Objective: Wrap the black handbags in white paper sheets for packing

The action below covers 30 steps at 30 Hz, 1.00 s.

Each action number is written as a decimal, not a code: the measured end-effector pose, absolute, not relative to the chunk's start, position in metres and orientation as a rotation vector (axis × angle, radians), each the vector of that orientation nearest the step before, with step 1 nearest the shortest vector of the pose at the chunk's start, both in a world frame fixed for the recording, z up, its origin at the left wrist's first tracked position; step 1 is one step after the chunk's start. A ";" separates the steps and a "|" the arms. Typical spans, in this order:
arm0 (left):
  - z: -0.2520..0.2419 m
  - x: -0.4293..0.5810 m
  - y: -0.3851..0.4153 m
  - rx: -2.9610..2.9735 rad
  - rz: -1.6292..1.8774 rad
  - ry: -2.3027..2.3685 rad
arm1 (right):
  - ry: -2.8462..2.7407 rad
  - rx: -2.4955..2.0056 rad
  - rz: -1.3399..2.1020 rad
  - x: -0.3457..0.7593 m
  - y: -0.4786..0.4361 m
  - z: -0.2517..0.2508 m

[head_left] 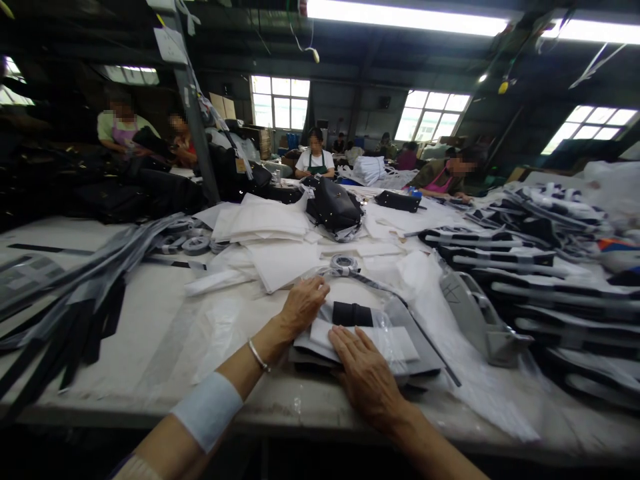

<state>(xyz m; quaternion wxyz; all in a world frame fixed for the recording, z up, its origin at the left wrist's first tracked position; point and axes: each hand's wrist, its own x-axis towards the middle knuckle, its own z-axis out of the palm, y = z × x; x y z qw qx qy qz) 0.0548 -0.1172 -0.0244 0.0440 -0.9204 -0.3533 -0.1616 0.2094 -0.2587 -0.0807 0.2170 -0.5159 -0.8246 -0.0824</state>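
A grey and black flat bag piece [425, 365] lies at the front of the table, with a folded white strip [405, 343] and a black band [351, 313] on top. Clear plastic film [387, 333] covers part of it. My right hand [369, 373] rests flat on the white strip and the piece's near edge, fingers stretched out. At the far left corner, my left hand [303, 307] has its fingers bent and pressed together; whatever is between them is hidden. Just beyond sits a coiled strap [344, 264], its dark tail running right past the piece.
Long straps [95, 293] lie to the left. White sheets [265, 220] and a black bag [335, 205] stand farther back. At right are a grey bag [467, 320] and stacked black-and-white pieces [545, 300]. A person in an apron [315, 162] sits across the table.
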 end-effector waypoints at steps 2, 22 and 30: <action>-0.020 0.043 -0.136 -2.875 -0.511 -0.884 | -2.270 -1.431 -0.251 0.209 -0.258 -0.082; -0.076 0.000 -0.192 -2.412 -0.617 -0.440 | -2.181 -1.534 -0.313 0.186 -0.256 -0.079; -0.091 -0.036 -0.181 -2.336 -0.802 -0.536 | -2.256 -1.309 -0.598 0.167 -0.224 -0.076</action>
